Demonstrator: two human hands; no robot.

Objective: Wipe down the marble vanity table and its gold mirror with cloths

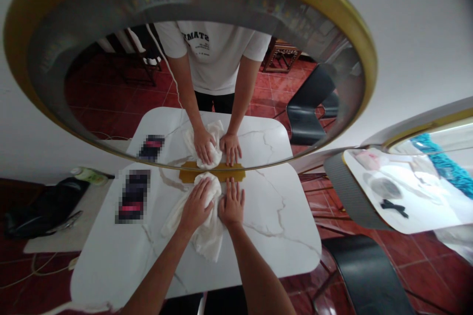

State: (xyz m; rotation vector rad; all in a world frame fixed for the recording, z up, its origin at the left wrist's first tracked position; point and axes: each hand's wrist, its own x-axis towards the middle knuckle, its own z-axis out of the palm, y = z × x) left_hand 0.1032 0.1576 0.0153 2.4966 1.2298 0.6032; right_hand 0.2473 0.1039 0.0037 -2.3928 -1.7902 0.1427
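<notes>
My left hand [197,206] presses on a bunched white cloth [210,241], its fingers over the wad at the foot of the mirror. Loose folds of the cloth spread over the white marble-patterned table [273,241], toward me and to the left. Beside it, my right hand [232,205] lies flat with fingers stretched out. Its fingertips reach the front edge of the gold mirror base [234,175]. Above stands the big oval mirror [314,155] with a gold rim, reflecting both arms and the cloth.
A blurred-out dark and pink flat thing [133,196] lies on the table's left side. A black bag [48,206] and a green-white bottle [88,175] sit on a lower surface at left. At right are a black chair [369,270] and a second white table [410,219].
</notes>
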